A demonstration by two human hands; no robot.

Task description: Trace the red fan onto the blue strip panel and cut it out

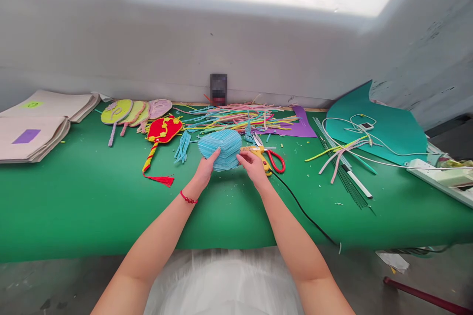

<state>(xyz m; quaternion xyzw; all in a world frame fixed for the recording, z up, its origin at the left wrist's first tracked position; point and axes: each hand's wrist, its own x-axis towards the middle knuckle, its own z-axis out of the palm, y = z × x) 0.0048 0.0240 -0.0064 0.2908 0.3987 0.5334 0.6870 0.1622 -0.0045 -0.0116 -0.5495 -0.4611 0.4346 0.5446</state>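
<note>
A light blue panel (pixel 221 150) of pipe cleaners laid side by side in V-shaped rows is held up just above the green table. My left hand (pixel 205 170) grips its lower left side, thumb on the front and fingers hidden behind. At the right edge, my right hand (pixel 253 165) pinches the rim with thumb and forefinger. Right behind that hand lie a yellow glue gun (pixel 265 161) and red-handled scissors (pixel 276 161). Short cut blue pieces (pixel 182 146) lie to the left of the panel.
Behind the panel spreads a heap of coloured pipe cleaners (pixel 236 117). A red and yellow fan (pixel 164 129) with a tassel and several pastel fans (pixel 117 111) lie left. Cardboard sheets (pixel 37 130) are stacked far left. At right are green wires (pixel 349 184), a teal sheet (pixel 399 133) and a power strip (pixel 439 174).
</note>
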